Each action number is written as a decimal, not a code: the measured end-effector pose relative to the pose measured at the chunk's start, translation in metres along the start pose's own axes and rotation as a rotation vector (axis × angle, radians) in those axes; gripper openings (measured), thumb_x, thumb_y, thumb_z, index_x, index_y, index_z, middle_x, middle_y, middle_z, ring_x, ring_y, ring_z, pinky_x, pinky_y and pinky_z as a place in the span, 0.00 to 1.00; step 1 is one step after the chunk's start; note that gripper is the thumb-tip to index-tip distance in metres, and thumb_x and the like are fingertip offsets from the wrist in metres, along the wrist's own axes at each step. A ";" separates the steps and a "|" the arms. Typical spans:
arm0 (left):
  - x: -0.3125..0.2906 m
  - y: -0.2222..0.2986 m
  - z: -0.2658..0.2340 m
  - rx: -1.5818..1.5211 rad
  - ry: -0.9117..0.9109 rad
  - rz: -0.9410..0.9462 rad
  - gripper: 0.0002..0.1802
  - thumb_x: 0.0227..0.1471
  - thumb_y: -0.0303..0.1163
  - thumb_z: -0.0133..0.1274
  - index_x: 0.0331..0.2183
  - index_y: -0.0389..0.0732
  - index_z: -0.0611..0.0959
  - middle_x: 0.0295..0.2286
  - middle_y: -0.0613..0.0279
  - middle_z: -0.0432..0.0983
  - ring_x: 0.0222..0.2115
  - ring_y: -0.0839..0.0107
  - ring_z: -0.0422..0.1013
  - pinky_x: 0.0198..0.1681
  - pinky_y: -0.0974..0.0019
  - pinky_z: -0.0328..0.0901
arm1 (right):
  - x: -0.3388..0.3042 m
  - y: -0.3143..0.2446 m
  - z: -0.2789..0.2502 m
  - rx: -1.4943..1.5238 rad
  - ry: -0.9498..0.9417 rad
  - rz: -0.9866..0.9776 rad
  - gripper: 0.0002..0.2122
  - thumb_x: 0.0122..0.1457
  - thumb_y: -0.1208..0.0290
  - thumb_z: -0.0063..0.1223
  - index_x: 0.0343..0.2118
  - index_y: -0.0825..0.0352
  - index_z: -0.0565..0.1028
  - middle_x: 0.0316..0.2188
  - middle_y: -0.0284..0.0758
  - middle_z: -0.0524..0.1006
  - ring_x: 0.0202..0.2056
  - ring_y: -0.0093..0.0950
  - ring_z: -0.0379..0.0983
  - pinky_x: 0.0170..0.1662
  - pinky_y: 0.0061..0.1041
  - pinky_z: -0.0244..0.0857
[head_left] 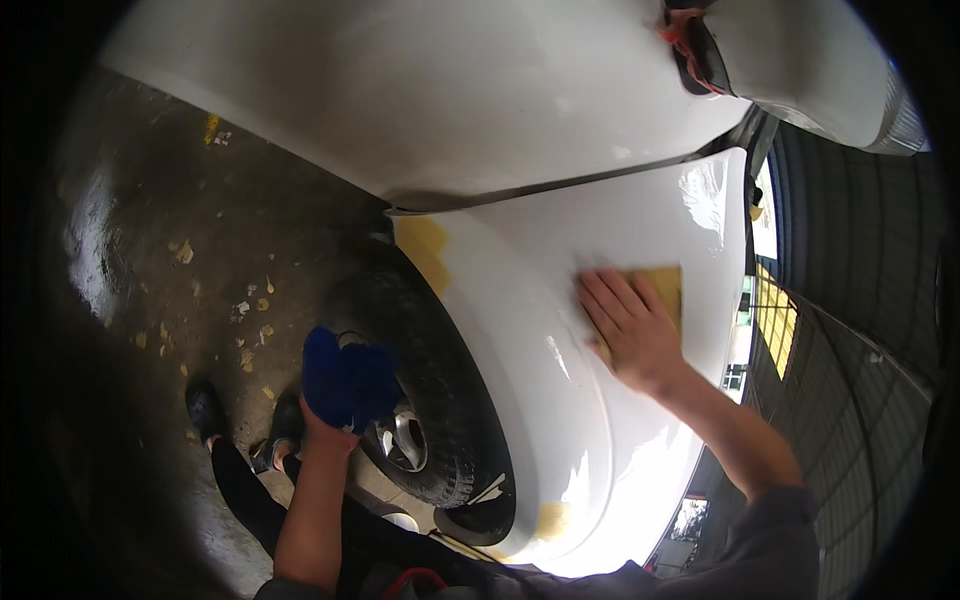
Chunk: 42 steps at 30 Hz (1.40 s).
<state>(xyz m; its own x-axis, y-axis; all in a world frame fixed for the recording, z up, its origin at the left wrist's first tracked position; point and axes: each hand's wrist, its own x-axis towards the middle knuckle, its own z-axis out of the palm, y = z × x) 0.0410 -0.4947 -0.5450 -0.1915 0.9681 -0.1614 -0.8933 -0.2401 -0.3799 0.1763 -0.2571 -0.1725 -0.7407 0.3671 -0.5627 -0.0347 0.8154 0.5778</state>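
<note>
A white car fender curves across the middle of the view. My right hand lies on it, palm down with fingers stretched flat, pressing a square yellow sheet that looks like sandpaper against the paint. The sheet's upper right corner shows past the fingers; the hand hides much of the rest. Lower left, in front of the wheel, my left hand is closed around a bunched blue cloth, which covers most of its fingers. Dull yellow patches mark the fender near the door seam and low down.
Beyond the fender stretches the white door, with a side mirror at upper right and reddish material in a dark recess. Yellow flakes lie on the dark concrete floor. A corrugated wall rises at right. My feet stand left of the wheel.
</note>
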 end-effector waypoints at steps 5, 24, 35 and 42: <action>0.009 -0.014 -0.001 -0.064 0.114 0.021 0.32 0.68 0.59 0.41 0.56 0.43 0.79 0.47 0.48 0.82 0.43 0.46 0.80 0.42 0.44 0.76 | -0.007 0.016 -0.003 -0.008 -0.047 0.043 0.30 0.68 0.51 0.47 0.69 0.61 0.66 0.72 0.33 0.60 0.75 0.33 0.46 0.75 0.44 0.37; -0.005 -0.007 0.026 0.019 0.241 -0.042 0.33 0.67 0.62 0.40 0.44 0.43 0.85 0.41 0.51 0.83 0.40 0.51 0.79 0.39 0.45 0.74 | 0.016 0.067 -0.026 0.056 0.112 0.212 0.31 0.68 0.56 0.49 0.72 0.60 0.59 0.74 0.31 0.56 0.74 0.32 0.48 0.75 0.41 0.38; -0.002 0.001 0.094 0.092 0.384 0.011 0.31 0.68 0.63 0.40 0.25 0.46 0.73 0.24 0.62 0.67 0.23 0.63 0.64 0.24 0.56 0.57 | 0.012 0.050 -0.012 -0.015 0.173 0.309 0.30 0.68 0.54 0.48 0.70 0.63 0.62 0.72 0.38 0.60 0.73 0.36 0.51 0.74 0.40 0.42; -0.011 0.019 0.043 0.020 -0.165 -0.062 0.34 0.68 0.63 0.39 0.41 0.41 0.83 0.34 0.55 0.81 0.32 0.56 0.77 0.32 0.55 0.71 | 0.047 0.093 -0.027 -0.085 0.244 0.490 0.30 0.70 0.56 0.45 0.72 0.63 0.58 0.73 0.37 0.58 0.74 0.34 0.49 0.75 0.41 0.40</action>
<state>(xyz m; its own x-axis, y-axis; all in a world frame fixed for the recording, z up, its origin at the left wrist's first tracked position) 0.0083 -0.5067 -0.5117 -0.1988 0.9799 0.0137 -0.9131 -0.1801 -0.3659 0.1202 -0.1763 -0.1287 -0.8173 0.5721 -0.0685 0.3064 0.5321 0.7893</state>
